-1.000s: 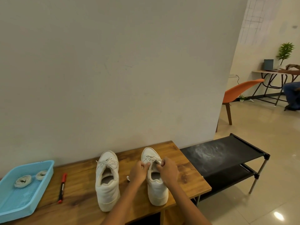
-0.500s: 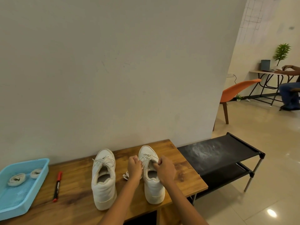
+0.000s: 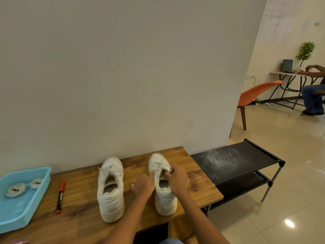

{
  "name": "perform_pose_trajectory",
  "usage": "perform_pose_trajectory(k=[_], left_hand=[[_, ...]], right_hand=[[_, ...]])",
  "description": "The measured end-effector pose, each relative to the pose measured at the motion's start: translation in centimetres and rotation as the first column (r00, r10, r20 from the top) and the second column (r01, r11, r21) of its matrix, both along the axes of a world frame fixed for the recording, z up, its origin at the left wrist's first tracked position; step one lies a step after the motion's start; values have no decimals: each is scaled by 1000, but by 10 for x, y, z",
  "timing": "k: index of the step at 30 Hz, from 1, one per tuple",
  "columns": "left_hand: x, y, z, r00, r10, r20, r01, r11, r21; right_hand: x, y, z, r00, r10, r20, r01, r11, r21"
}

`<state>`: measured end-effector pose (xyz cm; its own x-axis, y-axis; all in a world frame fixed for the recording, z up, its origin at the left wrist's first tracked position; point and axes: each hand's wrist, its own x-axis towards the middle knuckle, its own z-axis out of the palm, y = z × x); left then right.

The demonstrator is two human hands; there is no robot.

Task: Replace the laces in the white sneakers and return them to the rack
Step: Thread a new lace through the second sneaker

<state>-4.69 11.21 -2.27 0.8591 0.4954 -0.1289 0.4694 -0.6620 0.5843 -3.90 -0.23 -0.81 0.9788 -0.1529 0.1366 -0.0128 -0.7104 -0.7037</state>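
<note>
- Nearest me, my left hand [image 3: 144, 185] and right hand [image 3: 177, 180] sit on either side of the right sneaker [image 3: 162, 184]; each pinches at the lace [image 3: 159, 166] near the tongue, fingers curled, the left thumb tip raised against the eyelets.
- That right sneaker stands upright on the wooden table [image 3: 197, 185], heel toward me and close to the front edge, toe toward the wall.
- The left sneaker [image 3: 110, 188] stands just beside it, apart from it, still laced, heel near the front edge too.
- Further left lies a red marker [image 3: 60, 197], then a light blue tray [image 3: 26, 208] holding two coiled laces [image 3: 15, 190]; the tray runs out of my view at the left.
- The table's right corner ends just beside the black shoe rack [image 3: 235, 161], which stands lower, with two fabric shelves.
- Behind the table rises a plain wall [image 3: 123, 76], tight against its back edge.
- Right of the rack I see open tiled floor [image 3: 290, 173].
- Far off stand an orange chair [image 3: 255, 93], a desk [image 3: 284, 73] with a potted plant [image 3: 305, 51], and a seated person [image 3: 313, 95].
</note>
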Motion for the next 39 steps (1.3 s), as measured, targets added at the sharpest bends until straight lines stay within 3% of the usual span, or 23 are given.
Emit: perform_pose_trajectory(k=[3, 6, 8, 11, 14, 18, 21, 22, 23, 25, 26, 28, 30, 33, 39], left_hand=[[-2, 9, 4, 993, -64, -102, 79, 986, 148], [2, 8, 20, 978, -207, 20, 190, 927, 323], [8, 5, 25, 952, -302, 54, 265, 900, 346], [13, 4, 23, 961, -268, 62, 249, 944, 218], [10, 6, 27, 958, -162, 236, 172, 985, -23], [6, 18, 42, 899, -114, 422, 179, 977, -118], [9, 23, 58, 862, -54, 505, 197, 952, -235], [9, 23, 67, 853, 25, 521, 198, 908, -370], [8, 23, 77, 851, 128, 509, 208, 808, -552], [3, 23, 96, 879, 279, 388, 239, 447, -862], [2, 22, 101, 899, 286, 332, 247, 296, -923], [-3, 14, 109, 927, 219, 304, 263, 198, -944], [-6, 6, 113, 929, 202, 310, 279, 170, -945], [-7, 1, 115, 930, 232, 283, 246, 178, -953], [-10, 9, 100, 921, 216, 325, 233, 362, -902]], right_hand=[[1, 1, 0, 1000, -1, 5, 1, 1000, -11], [1, 2, 1, 1000, 7, 4, -7, 1000, -18], [0, 3, 1, 1000, 7, 7, -7, 1000, -7], [-2, 2, 2, 1000, 12, 13, -12, 1000, -13], [-1, 2, 2, 1000, 22, 10, -21, 999, -24], [-3, 1, 6, 999, 37, -21, -38, 998, -59], [0, -7, 17, 978, 158, -135, -173, 980, -102], [3, -10, 24, 958, 220, -185, -248, 957, -151], [4, -12, 31, 938, 263, -226, -309, 929, -202], [6, -14, 46, 920, 319, -230, -368, 904, -219], [5, -12, 55, 920, 348, -181, -376, 913, -158], [-3, -5, 75, 917, 397, -43, -395, 917, 49], [-12, 5, 93, 889, 458, -16, -440, 862, 254], [-22, 13, 105, 844, 521, -127, -422, 791, 443], [-13, 2, 108, 759, 559, -334, -423, 813, 399]])
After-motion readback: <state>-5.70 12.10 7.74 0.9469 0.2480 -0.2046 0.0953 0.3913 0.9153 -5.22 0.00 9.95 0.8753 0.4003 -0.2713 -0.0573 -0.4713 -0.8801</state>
